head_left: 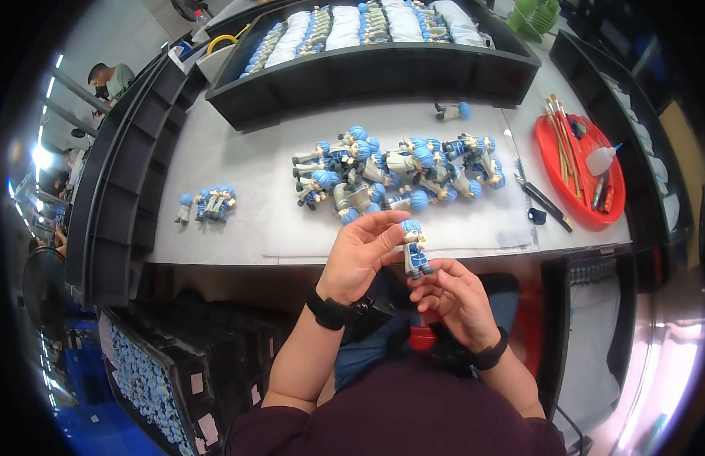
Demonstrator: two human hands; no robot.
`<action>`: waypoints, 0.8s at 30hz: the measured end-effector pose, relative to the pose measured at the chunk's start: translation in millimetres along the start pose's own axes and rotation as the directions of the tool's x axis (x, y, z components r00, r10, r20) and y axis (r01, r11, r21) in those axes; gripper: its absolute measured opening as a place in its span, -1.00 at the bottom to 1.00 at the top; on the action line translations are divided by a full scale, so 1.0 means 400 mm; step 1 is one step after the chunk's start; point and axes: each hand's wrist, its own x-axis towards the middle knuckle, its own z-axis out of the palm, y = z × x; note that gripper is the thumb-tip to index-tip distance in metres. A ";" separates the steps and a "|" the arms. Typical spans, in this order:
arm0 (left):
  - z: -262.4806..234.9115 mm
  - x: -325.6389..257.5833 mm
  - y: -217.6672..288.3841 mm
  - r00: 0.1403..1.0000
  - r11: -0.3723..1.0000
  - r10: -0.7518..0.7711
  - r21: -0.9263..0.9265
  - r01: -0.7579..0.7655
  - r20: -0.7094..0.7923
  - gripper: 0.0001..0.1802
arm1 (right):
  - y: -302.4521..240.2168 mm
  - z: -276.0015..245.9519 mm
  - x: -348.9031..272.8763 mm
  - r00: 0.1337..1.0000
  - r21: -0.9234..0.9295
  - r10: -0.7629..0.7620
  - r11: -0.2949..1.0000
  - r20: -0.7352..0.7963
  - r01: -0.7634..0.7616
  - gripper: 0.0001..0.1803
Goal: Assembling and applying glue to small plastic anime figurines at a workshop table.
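Note:
Just past the table's near edge I hold up a small blue-haired figurine (415,251), upright, in a blue and white outfit with dark boots. My left hand (360,249) pinches it at the head and side between thumb and fingers. At its feet, the fingers of my right hand (460,298) close on the boots. Beyond my hands lies a loose pile of similar figurines (425,156), mostly on their sides. A few more, a small group of figurines (214,204), are set apart at the left. One lone figurine (453,112) lies behind the pile.
At the back, a black tray (383,74) holds rows of figurines between white padding. A red tray (550,171) with brushes and a squeeze bottle (600,161) is at the right, beside a dark pen (546,204). Black crates (132,182) flank the table's left; a person (113,80) is far left.

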 end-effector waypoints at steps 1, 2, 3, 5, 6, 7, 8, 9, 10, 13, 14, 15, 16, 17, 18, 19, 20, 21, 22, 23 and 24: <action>0.002 0.002 -0.003 1.000 1.000 -0.010 0.005 0.010 0.000 -0.73 | -0.001 -0.001 -0.001 1.000 -0.004 0.008 1.000 -0.003 -0.008 -0.73; 0.003 0.003 -0.005 1.000 1.000 -0.018 0.010 0.018 0.000 -0.74 | -0.001 -0.003 -0.001 1.000 -0.002 0.003 1.000 -0.009 -0.003 -0.73; 0.005 0.004 -0.007 1.000 1.000 -0.022 0.011 0.022 0.005 -0.74 | 0.000 -0.003 -0.001 1.000 0.031 -0.013 0.999 -0.020 0.014 -0.73; 0.009 0.004 -0.017 1.000 0.999 -0.014 0.036 0.015 -0.008 -0.74 | 0.002 -0.003 0.000 0.999 0.066 -0.031 0.997 -0.037 0.033 -0.74; 0.011 0.004 -0.020 1.000 0.999 -0.020 0.036 0.020 -0.002 -0.74 | 0.002 0.003 0.002 0.986 -0.016 -0.127 0.992 -0.106 0.126 -0.74; 0.014 0.005 -0.019 0.999 0.999 -0.025 0.035 0.026 -0.025 -0.75 | 0.000 0.006 0.001 0.959 -0.104 -0.228 0.972 -0.170 0.212 -0.73; 0.020 0.008 -0.021 0.998 0.999 -0.032 0.032 0.034 -0.045 -0.75 | 0.005 -0.001 -0.001 0.954 -0.104 -0.237 0.970 -0.182 0.221 -0.73; 0.031 0.013 -0.024 0.999 0.998 -0.024 0.060 0.026 -0.038 -0.75 | 0.014 -0.014 -0.004 0.864 -0.401 -0.470 0.837 -0.181 0.372 -0.70; 0.039 0.018 -0.031 0.999 0.998 -0.034 0.060 0.036 -0.023 -0.75 | 0.014 -0.019 -0.007 0.738 -0.659 -0.667 0.602 -0.105 0.450 -0.66; 0.082 0.044 -0.065 0.997 0.993 -0.072 0.093 0.076 -0.038 -0.69 | -0.026 -0.020 -0.014 0.566 -0.924 -0.813 0.101 0.136 0.368 -0.63; 0.098 0.053 -0.076 0.994 0.988 -0.109 0.111 0.111 -0.030 -0.69 | -0.026 -0.033 -0.010 0.550 -0.942 -0.825 0.070 0.130 0.328 -0.66; 0.103 0.060 -0.091 0.999 0.990 -0.052 0.128 0.052 -0.002 -0.69 | -0.034 -0.044 -0.003 0.547 -0.943 -0.828 0.072 0.125 0.326 -0.70; 0.111 0.077 -0.117 0.999 0.991 -0.004 0.132 -0.002 0.043 -0.69 | -0.052 -0.072 -0.003 0.548 -0.937 -0.824 0.069 0.141 0.344 -0.72; 0.132 0.089 -0.124 0.996 0.984 -0.037 0.176 0.023 0.075 -0.68 | -0.063 -0.097 -0.006 0.576 -0.920 -0.811 0.144 0.100 0.363 -0.72; 0.156 0.093 -0.113 0.993 0.974 -0.059 0.222 0.035 0.102 -0.66 | -0.080 -0.118 -0.017 0.603 -0.894 -0.794 0.217 0.071 0.391 -0.73; 0.157 0.105 -0.116 0.985 0.959 -0.076 0.283 0.030 0.153 -0.65 | -0.101 -0.145 -0.033 0.579 -0.911 -0.814 0.198 0.052 0.361 -0.73; 0.163 0.113 -0.124 0.978 0.941 -0.083 0.338 0.013 0.193 -0.64 | -0.126 -0.177 -0.060 0.563 -0.924 -0.825 0.181 0.043 0.336 -0.72; 0.174 0.119 -0.126 0.976 0.920 -0.070 0.392 -0.016 0.205 -0.67 | -0.147 -0.231 -0.081 0.500 -0.947 -0.865 0.124 0.043 0.296 -0.72; 0.186 0.125 -0.119 0.975 0.894 -0.051 0.445 -0.051 0.215 -0.70 | -0.179 -0.289 -0.117 0.417 -0.978 -0.907 0.037 0.053 0.205 -0.72; 0.192 0.132 -0.117 0.974 0.865 -0.043 0.496 -0.076 0.224 -0.73 | -0.205 -0.338 -0.158 0.360 -0.967 -0.921 0.212 -0.150 0.141 -0.73; 0.198 0.138 -0.108 0.972 0.854 -0.044 0.514 -0.082 0.229 -0.76 | -0.225 -0.416 -0.194 0.239 -0.942 -0.931 0.311 -0.276 0.125 -0.73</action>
